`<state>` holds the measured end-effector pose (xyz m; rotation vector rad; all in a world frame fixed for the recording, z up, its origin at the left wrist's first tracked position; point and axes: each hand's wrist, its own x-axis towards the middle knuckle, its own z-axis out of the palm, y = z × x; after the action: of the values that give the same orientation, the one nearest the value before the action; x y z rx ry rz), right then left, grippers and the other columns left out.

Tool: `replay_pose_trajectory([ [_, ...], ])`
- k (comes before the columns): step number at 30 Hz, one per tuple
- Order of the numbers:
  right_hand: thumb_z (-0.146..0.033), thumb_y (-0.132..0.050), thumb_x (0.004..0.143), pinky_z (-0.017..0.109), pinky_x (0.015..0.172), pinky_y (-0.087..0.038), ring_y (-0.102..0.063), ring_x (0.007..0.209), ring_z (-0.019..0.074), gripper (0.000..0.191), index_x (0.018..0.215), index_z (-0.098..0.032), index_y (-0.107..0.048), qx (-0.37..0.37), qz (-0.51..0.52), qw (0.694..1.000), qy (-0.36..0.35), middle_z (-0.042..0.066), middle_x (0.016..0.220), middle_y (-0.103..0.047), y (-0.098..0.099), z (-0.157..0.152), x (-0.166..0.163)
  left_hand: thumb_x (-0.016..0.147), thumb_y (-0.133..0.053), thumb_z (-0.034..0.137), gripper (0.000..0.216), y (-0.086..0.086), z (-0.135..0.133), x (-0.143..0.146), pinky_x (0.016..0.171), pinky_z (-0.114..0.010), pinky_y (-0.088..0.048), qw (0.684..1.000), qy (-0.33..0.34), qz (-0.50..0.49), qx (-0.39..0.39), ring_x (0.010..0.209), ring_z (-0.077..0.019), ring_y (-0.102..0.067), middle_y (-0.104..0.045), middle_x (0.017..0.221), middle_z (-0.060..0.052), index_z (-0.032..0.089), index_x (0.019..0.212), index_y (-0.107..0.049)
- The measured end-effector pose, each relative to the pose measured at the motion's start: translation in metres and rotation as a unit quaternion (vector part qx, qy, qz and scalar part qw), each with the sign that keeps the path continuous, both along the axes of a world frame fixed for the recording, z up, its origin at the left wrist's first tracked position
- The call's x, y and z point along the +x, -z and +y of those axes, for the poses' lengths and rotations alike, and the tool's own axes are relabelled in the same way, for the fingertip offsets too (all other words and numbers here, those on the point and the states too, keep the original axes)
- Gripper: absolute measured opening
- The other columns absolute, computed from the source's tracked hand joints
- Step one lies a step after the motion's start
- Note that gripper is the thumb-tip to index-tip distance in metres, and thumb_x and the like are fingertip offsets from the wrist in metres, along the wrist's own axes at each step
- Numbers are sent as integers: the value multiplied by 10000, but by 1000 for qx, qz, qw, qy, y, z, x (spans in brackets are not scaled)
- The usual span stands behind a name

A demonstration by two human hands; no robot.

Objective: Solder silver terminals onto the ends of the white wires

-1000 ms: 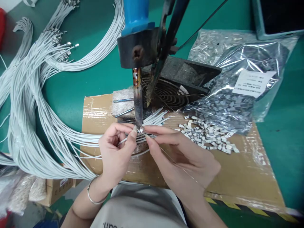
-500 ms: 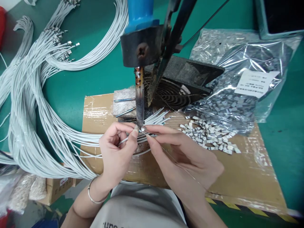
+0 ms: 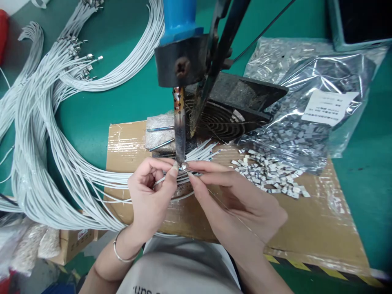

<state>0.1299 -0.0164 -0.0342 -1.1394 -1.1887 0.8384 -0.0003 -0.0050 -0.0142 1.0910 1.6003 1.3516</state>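
Note:
My left hand (image 3: 151, 194) pinches a thin white wire (image 3: 162, 179) between thumb and forefinger, its end held just under the tip of a mounted soldering iron (image 3: 179, 126). My right hand (image 3: 235, 200) pinches a small silver terminal (image 3: 184, 166) at the same tip and also holds a fine strand of solder wire (image 3: 232, 212) that runs back over the palm. Both hands meet right below the iron. A small fan of white wire ends (image 3: 200, 152) lies behind my fingers.
Large bundles of white wires (image 3: 39, 134) loop over the green table on the left. Loose small terminals (image 3: 269, 173) spill from a clear bag (image 3: 309, 110) on the cardboard sheet (image 3: 306, 228). A black fan (image 3: 226, 114) sits behind the iron.

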Motion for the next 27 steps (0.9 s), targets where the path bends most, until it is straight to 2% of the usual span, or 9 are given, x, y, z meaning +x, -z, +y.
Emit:
replay_pose_trajectory([
  [9,-59,-770,960,305,841,-688,-846,941,194,199,917,-253,-767,-18,0,1000,4,13,1042,-868,0,-1,-1,858,-826,144,152,1,0,0,450,-209,-335,1000,0,0,-14,500,-73,-414,-801,827,-25,194,741,-744],
  [15,-89,-767,973,331,841,-698,-847,936,210,180,890,-248,-759,-39,-3,999,10,28,1031,-870,-1,-2,-1,897,-822,158,138,1,-3,-1,471,-211,-380,1000,17,-4,-5,516,-76,-439,-803,852,-24,198,780,-762],
  [22,-79,-765,971,300,837,-682,-843,939,188,187,888,-246,-750,-42,-5,999,9,15,1026,-868,-3,-1,-1,920,-825,184,138,2,-6,-5,460,-230,-341,999,34,-3,-8,516,-75,-422,-799,920,-30,209,795,-775],
  [27,-81,-764,974,330,833,-697,-847,946,207,181,900,-246,-758,-39,-9,999,8,30,1042,-870,-2,-1,-1,914,-834,205,134,1,-7,-5,465,-241,-323,999,28,-5,-21,531,-86,-433,-793,911,-40,209,790,-782],
])
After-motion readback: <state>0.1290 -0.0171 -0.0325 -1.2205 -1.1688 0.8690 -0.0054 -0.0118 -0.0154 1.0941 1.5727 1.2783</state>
